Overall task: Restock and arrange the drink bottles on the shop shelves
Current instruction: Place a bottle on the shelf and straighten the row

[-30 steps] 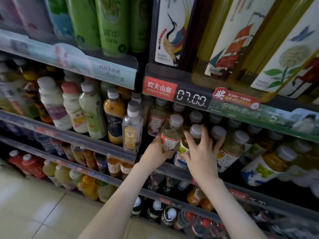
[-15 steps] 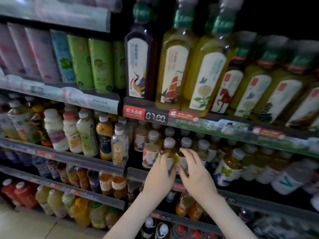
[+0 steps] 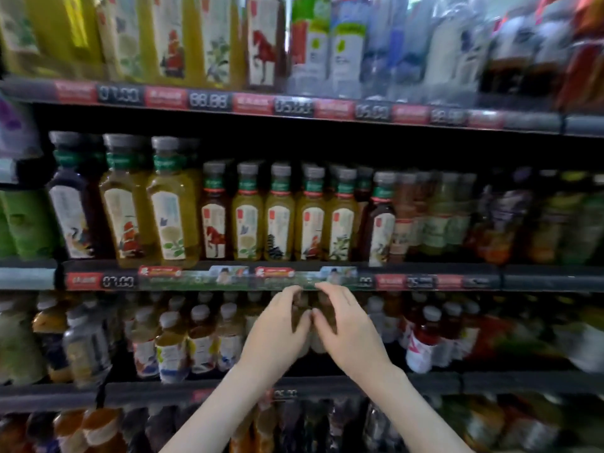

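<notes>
Indoors, packed shop shelves (image 3: 529, 282); left hand (image 3: 277, 333), right hand (image 3: 348, 336) each grasping adjacent dark bottles (image 3: 299, 310).

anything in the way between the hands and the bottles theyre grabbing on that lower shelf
Nothing visible does. The left hand curls round the left dark bottle and the right hand round the right dark bottle, at the shelf front. The price strip hangs just above both hands.

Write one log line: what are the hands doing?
left hand grips dark bottle | right hand grips neighbouring bottle | both at shelf front
</notes>
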Motion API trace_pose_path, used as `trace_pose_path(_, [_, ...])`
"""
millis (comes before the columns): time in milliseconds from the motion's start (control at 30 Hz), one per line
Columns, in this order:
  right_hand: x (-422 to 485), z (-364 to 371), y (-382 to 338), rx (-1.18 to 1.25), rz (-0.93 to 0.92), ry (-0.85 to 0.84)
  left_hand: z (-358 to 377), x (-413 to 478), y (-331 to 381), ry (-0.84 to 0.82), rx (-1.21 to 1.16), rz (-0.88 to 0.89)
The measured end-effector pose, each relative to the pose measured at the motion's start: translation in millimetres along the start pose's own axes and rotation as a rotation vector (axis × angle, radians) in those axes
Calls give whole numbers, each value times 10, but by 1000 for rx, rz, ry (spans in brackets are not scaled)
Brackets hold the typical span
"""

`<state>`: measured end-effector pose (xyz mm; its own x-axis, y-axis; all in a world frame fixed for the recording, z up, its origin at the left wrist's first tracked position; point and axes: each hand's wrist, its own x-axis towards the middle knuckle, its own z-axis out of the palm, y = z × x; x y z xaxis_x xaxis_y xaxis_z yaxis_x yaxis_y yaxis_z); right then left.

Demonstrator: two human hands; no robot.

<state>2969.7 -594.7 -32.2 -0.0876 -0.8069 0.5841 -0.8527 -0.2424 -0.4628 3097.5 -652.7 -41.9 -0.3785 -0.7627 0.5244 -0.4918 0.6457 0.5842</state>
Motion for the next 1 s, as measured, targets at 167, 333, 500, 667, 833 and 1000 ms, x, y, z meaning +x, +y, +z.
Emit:
trace_pose_path(167, [-353,-741,549,-3,68,55,574,8,796,-62,-39,65])
trace_pose_path(333, [-602,-1366,1001,-17,146,71,1061,118,1365,-158,-60,177])
trace_pose_path(500, [-792,-1776,1386,-81,250,184,1484,347,1735,-229,-61,320])
trace_pose_path(667, [-1087,-2165,1723,-128,382,243,1983,424,2096,-317,-119,426])
trace_pose_path(833, [-1396,-2607,2111,-179,472,271,2463,318,2503,-409,-123,471])
trace_pose_path(1000, [-1686,-3093,2579,-169,509,300,2892,251,2982,-398,-113,482])
